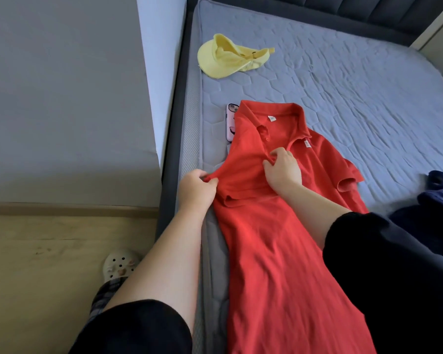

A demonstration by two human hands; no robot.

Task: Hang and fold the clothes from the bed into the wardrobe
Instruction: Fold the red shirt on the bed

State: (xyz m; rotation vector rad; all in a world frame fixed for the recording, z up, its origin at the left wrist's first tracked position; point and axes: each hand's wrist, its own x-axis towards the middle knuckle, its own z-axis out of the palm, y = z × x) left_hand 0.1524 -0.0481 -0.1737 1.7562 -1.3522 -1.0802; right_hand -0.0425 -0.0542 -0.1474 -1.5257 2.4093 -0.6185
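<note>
red polo shirt (pixel 274 251) lies on the mattress (pixel 343 85) along its left edge, long axis lengthwise, collar toward the head end, hem toward the foot. left hand (pixel 196 189) pinches the sleeve at the mattress edge; right hand (pixel 283 171) pinches cloth below the collar

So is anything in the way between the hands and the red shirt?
No. The left hand grips the red shirt at its side and the right hand pinches its chest. The wardrobe is out of view.
</note>
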